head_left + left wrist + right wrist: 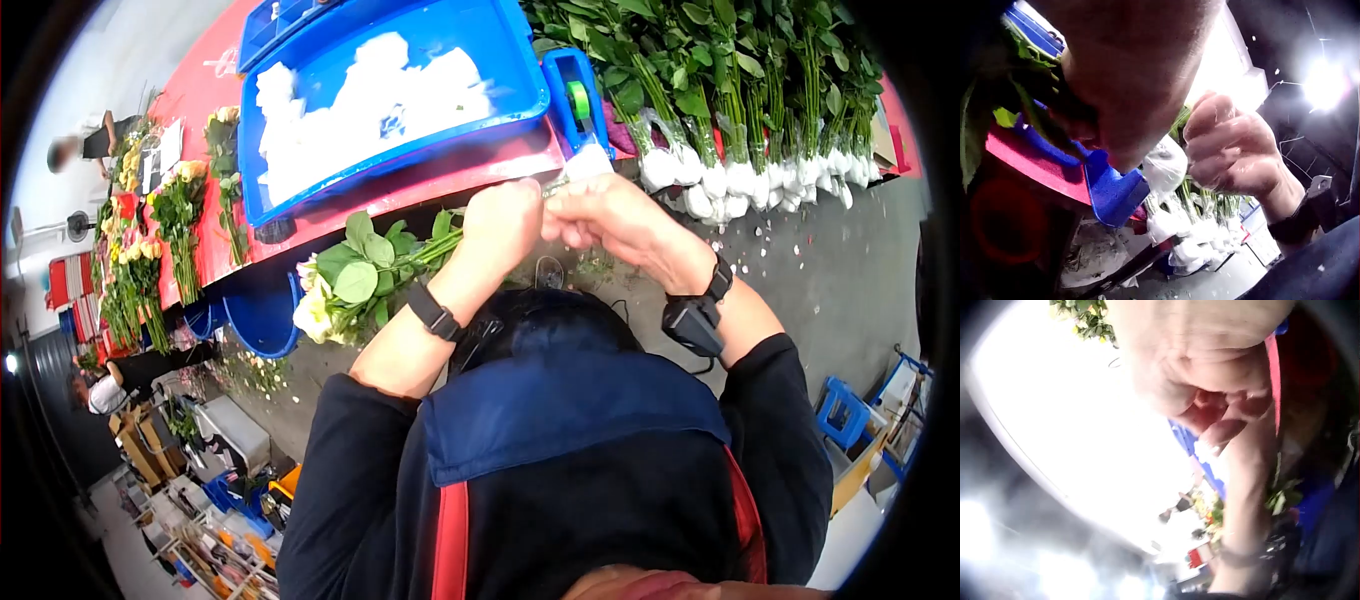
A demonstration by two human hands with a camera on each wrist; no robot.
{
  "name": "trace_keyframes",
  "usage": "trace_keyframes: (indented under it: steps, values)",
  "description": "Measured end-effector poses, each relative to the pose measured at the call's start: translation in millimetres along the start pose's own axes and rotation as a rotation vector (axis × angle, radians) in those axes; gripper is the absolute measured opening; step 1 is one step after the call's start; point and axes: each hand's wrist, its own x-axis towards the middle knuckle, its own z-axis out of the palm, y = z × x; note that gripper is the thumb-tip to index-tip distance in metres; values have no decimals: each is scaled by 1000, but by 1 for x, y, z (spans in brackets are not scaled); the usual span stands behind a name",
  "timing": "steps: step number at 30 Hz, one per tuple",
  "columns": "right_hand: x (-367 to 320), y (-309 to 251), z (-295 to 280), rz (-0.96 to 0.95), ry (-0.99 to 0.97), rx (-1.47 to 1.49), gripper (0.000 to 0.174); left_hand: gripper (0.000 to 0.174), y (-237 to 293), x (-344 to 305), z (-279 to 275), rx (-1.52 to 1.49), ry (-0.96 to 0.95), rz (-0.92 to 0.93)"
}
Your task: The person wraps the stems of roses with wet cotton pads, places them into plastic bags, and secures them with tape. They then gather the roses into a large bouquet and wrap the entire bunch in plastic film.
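Left hand: the left hand (500,225) is clenched round the green stems of the rose bunch (350,275), just in front of the edge of the red table (470,170).
Right hand: the right hand (610,215) sits right beside the left, touching it. Its fingers are curled in and pinch the stem ends of the same bunch. There may be tape or wrap under the fingertips, but it is too small for me to tell.
Rose bunch: it lies roughly level, with pale cream blooms and broad leaves pointing to the person's left. The heads hang over the blue bucket (262,325) below the table.
White wad: the white wad (1165,165) is at the stem ends, just beside the right hand's knuckles.
Tape dispenser: the tape dispenser (578,100) is blue with a green roll. It stands on the table just beyond the hands, next to the tray.
Blue tray: the blue tray (520,60) is on the red table and is heaped with white wadding.
Wrapped stems: a row of wrapped stems (740,180) lies on the table to the person's right, each end bound in white.
Other bunches: the other bunches (180,215) are yellow and green, well off to the left along the table.
Right wrist view: it is washed out, showing only the hand close up.
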Motion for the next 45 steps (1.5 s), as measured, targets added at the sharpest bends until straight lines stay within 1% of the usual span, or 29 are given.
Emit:
trace_keyframes:
  steps: [2,4,6,7,10,12,13,14,16,17,18,20,21,22,23,24,26,28,29,30,31,32,33,34,36,38,40,42,45]
  values:
    - [3,-23,10,100,50,196,22,25,0,-9,-3,-82,-28,-6]
    - [10,-46,14,128,29,145,27,26,6,-21,-22,-65,-156,-25]
    - [19,-58,-3,148,-120,3,22,33,14,-27,-44,-120,-342,-73]
    - [24,-61,-11,171,-248,10,21,31,12,-28,-48,-160,-396,-65]
    - [33,-57,-25,111,-368,-181,47,29,4,-33,-56,-385,-540,-76]
    - [38,-34,-31,93,-312,-333,56,28,0,-37,-61,-523,-579,-95]
    - [39,-25,-39,214,-328,-295,51,28,-2,-39,-64,-570,-569,-107]
    - [38,-7,-39,163,-262,-297,42,28,-4,-40,-66,-620,-558,-120]
    - [26,15,-41,-105,-244,-688,25,27,-10,-44,-67,-660,-493,-161]
    - [22,36,-33,-250,-123,-632,22,27,-12,-45,-67,-678,-460,-180]
    - [15,53,-23,-395,0,-572,20,28,-13,-43,-66,-598,-405,-226]
    - [1,60,3,-65,47,-501,20,28,-14,-36,-62,-433,-287,-309]
    - [-8,57,23,-122,102,-414,19,25,-22,-35,-47,-217,-134,-226]
    - [-15,44,41,-181,160,-327,20,23,-20,-34,-40,-127,-111,-200]
    - [-17,24,48,-141,197,-448,20,22,-14,-35,-34,-35,-89,-162]
    - [-13,28,45,-72,198,-171,19,21,-7,-31,-31,57,-53,-108]
    - [-18,14,39,-79,165,-171,20,18,1,-19,-36,118,-50,-7]
    - [-29,23,39,-619,405,-515,26,17,8,-4,-38,118,21,85]
    - [-34,16,28,-928,601,-1136,44,15,13,3,-39,167,-31,157]
    - [-48,1,25,-977,660,-1469,47,14,20,9,-40,221,-85,223]
    - [-53,3,20,-885,690,-1460,45,12,38,13,-52,323,9,353]
    - [-54,8,13,-797,713,-1443,42,10,56,19,-61,396,-28,462]
    - [-58,10,4,-628,689,-1403,35,9,76,24,-64,404,-13,498]
    - [-67,2,1,-560,703,-1334,25,8,95,29,-67,412,4,526]
    - [-80,1,-24,-658,840,-1209,13,10,128,54,-83,357,-132,618]
    - [-92,-2,-46,-755,1199,-1081,8,23,154,72,-102,448,271,956]
    - [-98,-8,-79,-681,1469,-1195,12,32,173,83,-112,255,617,1095]
    - [-105,-7,-127,-851,1537,-1216,22,32,176,76,-115,186,604,1059]
    - [-100,-6,-198,-626,1792,-1316,36,30,137,65,-105,147,448,1010]
